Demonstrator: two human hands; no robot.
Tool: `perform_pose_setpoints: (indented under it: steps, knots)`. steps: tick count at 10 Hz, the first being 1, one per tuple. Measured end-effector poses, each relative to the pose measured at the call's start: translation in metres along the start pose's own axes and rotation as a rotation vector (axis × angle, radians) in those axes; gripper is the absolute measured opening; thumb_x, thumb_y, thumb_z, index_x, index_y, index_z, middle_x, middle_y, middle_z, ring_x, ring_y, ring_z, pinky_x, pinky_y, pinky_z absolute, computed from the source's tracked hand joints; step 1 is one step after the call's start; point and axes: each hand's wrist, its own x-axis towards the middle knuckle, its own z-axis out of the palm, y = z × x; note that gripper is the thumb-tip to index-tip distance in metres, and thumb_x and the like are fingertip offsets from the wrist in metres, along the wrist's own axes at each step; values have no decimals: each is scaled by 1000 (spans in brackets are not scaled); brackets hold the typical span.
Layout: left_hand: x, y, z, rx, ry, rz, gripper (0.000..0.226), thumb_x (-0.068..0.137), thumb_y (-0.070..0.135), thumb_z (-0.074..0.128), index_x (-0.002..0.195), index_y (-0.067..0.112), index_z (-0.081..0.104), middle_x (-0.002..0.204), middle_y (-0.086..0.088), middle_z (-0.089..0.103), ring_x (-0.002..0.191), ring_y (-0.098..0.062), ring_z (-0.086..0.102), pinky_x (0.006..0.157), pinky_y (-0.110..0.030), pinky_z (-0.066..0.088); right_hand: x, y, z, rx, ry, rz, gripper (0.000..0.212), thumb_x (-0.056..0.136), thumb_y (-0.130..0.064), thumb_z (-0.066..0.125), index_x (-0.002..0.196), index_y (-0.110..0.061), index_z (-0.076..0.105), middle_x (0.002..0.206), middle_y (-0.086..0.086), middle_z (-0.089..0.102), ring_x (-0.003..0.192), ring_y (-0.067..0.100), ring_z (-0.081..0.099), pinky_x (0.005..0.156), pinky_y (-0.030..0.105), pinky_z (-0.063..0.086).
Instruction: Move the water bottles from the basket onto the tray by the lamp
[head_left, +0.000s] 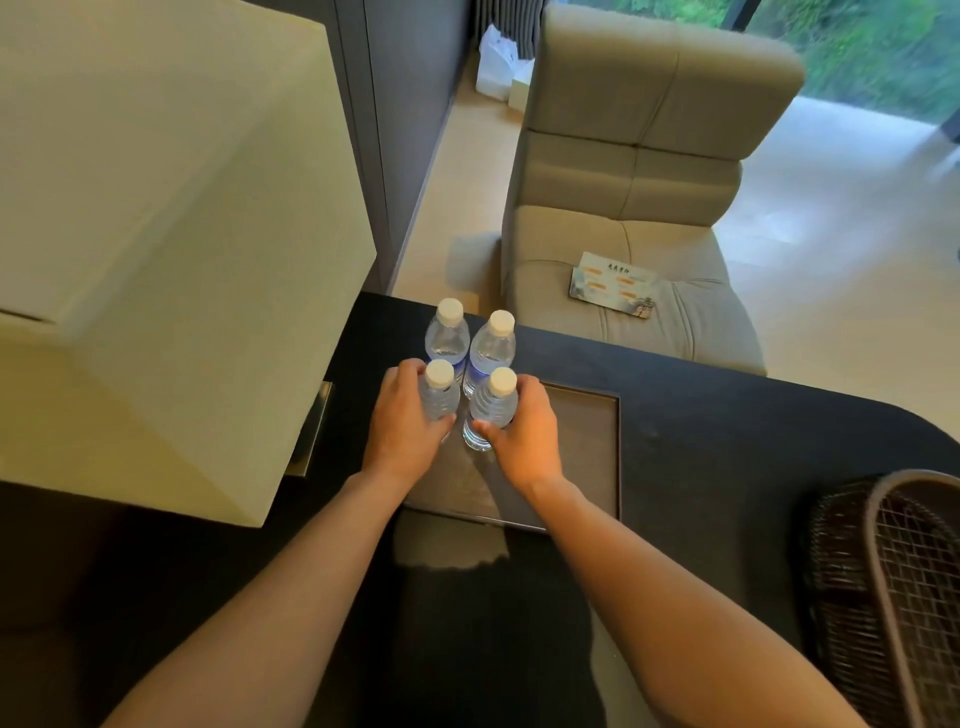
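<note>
1. I see four water bottles standing upright in a tight cluster on the left part of the tray (587, 457): two far bottles (447, 338) and two near ones.
2. My left hand (402, 426) has its grip clamped on the near-left bottle (440, 395).
3. My right hand (524, 431) has its grip clamped on the near-right bottle (493, 405).
4. The tray lies on the dark tabletop (727, 441), just beside the lamp (171, 249) on the left.
5. The dark wire basket (893, 587) sits at the right edge, well apart from the tray.
6. Beyond the tabletop stands a beige chair (639, 171) with a leaflet (613, 283) on its seat.
</note>
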Motion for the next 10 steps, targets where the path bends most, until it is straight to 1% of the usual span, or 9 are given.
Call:
perform_pose_setpoints:
  steps: [1,2,3,4,5,6,8,9,10]
  knots:
    - [8,-4,2,0,-5,25,69,73,16,91,128,22,51,127,-3,55,115,-19,59,87,-34,55,4,-5,5,1,6,18,66,84,-18,86,139,-18,49,139,4,59,127,19,59,105,35,50]
    - [12,-6,4,-1,-6,55,67,73,19,91,126,24,50,126,-2,56,111,-13,57,81,-23,47,6,-8,9,5,15,17,67,84,-18,86,139,-17,48,140,5,58,129,21,59,109,41,50]
    - [16,-7,7,-18,-3,59,68,73,22,92,126,26,50,125,-1,57,108,-11,56,80,-18,43,8,-10,10,14,25,15,67,84,-18,86,139,-17,48,140,6,57,130,22,58,110,44,51]
    - [20,-9,10,-22,0,69,67,74,25,91,126,27,49,125,-1,57,108,-12,57,80,-17,44,8,-11,12,18,26,13,66,85,-19,85,139,-17,47,141,6,57,130,22,58,110,44,50]
    - [22,-11,11,-11,-4,91,69,75,23,91,127,27,47,127,-3,56,113,-17,59,84,-24,49,9,-12,14,22,34,7,66,85,-19,86,139,-17,47,140,6,56,129,22,58,109,44,51]
    - [24,-12,13,-8,-4,97,70,75,19,91,128,27,45,128,-4,54,117,-20,59,87,-27,50,10,-9,16,19,48,8,67,84,-19,86,138,-17,47,140,6,56,129,21,58,108,42,51]
    - [22,-9,14,-16,-1,96,73,75,16,90,133,21,46,132,-6,52,120,-24,58,95,-41,56,13,-1,22,40,59,0,69,82,-21,88,137,-20,46,138,4,54,124,16,59,102,32,51]
    - [16,-4,9,-41,5,80,79,74,18,91,138,19,45,134,-9,51,120,-23,58,95,-40,55,9,2,21,42,52,-8,75,80,-26,90,139,-22,44,139,1,51,115,3,56,94,10,44]
    - [2,-7,5,-53,10,-25,87,74,21,91,144,18,40,139,-11,47,124,-25,55,93,-34,50,-8,13,19,40,45,8,81,80,-34,88,145,-25,40,144,-4,47,111,-9,52,86,0,36]
